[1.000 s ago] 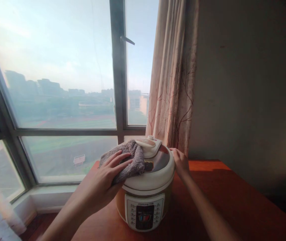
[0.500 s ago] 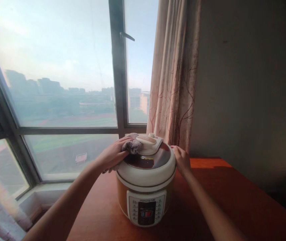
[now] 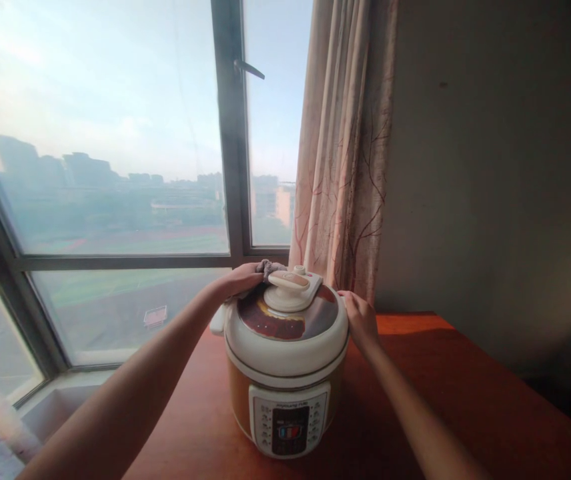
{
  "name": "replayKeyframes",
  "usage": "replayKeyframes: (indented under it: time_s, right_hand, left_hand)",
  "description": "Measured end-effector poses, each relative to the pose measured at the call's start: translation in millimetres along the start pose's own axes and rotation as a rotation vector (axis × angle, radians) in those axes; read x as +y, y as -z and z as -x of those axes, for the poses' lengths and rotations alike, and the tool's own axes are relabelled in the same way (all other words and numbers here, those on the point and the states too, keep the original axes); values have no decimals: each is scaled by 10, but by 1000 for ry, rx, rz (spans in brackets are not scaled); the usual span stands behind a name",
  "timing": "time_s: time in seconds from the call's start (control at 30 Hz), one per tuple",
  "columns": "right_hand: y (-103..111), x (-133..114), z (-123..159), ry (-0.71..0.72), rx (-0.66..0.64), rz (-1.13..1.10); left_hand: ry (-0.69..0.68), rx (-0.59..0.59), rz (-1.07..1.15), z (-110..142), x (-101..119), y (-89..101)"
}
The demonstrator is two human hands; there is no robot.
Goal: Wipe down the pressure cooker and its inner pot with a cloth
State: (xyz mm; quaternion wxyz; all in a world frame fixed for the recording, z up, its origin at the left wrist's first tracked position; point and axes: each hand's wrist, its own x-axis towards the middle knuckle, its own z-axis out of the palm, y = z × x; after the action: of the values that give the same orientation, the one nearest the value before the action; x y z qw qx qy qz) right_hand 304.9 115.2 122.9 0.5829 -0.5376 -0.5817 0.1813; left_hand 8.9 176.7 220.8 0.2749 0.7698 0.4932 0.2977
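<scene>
A white and gold electric pressure cooker (image 3: pixel 285 353) stands upright on the reddish-brown table (image 3: pixel 415 373), its lid on and its control panel facing me. My left hand (image 3: pixel 243 279) is at the far left of the lid, pressing a grey cloth (image 3: pixel 271 268) behind the lid handle (image 3: pixel 289 283). Most of the cloth is hidden by the hand and the handle. With fingers closed, my right hand (image 3: pixel 360 316) holds the cooker's right side handle, which the hand mostly covers. The white left side handle (image 3: pixel 218 321) shows beside my left forearm.
Beyond the table is a large window with grey frames (image 3: pixel 233 167) and a sill (image 3: pixel 65 390). A patterned curtain (image 3: pixel 340 147) hangs behind the cooker, and a grey wall (image 3: pixel 475 187) is at the right. Another piece of curtain shows at the lower left.
My left hand has moved the cloth from the lid's left side to the back, behind the lid handle. The left side handle is now uncovered. My right hand stays in place.
</scene>
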Motion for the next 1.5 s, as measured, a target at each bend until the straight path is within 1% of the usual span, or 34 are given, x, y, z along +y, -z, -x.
replayKeyframes:
  time_s: [0.13, 0.3, 0.37, 0.47, 0.57, 0.67, 0.77, 0.83, 0.93, 1.0, 1.13, 1.23, 1.33, 1.43, 1.5]
  right_hand:
    - [3, 9, 0, 12, 8, 1]
    - [4, 16, -4, 9, 7, 4]
    - [3, 12, -8, 0, 10, 4]
    - [2, 5, -10, -8, 13, 2]
    - [3, 6, -5, -1, 10, 2]
    - [2, 10, 3, 2, 4, 1]
    - [-2, 7, 4, -2, 3, -2]
    - [-7, 3, -1, -8, 2, 0]
    - [-15, 1, -16, -16, -5, 5]
    - [-20, 6, -27, -20, -10, 8]
    - [-33, 23, -48, -20, -20, 12]
    - [-41, 35, -59, -18, -28, 11]
    - [-44, 40, -65, -24, -28, 9]
    - [-44, 46, -69, -31, -31, 4]
    - [-42, 53, -71, -36, -32, 1]
  left_hand:
    - [56, 12, -23, -245, 43, -63]
    - [35, 41, 16, -500, 132, -109]
    - [18, 37, 29, -557, 135, -131]
    - [2, -38, 43, -541, 109, -174]
    - [-20, -101, 72, -403, 71, -180]
    - [-76, -90, 70, -185, 43, -131]
    - [-213, -51, 5, 58, 31, -66]
    - [-310, -51, -38, 202, 32, -34]
    - [-384, -52, -88, 359, 44, -12]
    - [-393, -46, -109, 428, 54, -9]
    - [-369, -19, -89, 546, 54, -2]
    - [-319, 10, -40, 642, 8, 25]
    - [-284, 5, 18, 742, -73, 71]
    - [-370, 5, 41, 851, -126, 108]
    - [-444, -1, 27, 930, -114, 111]
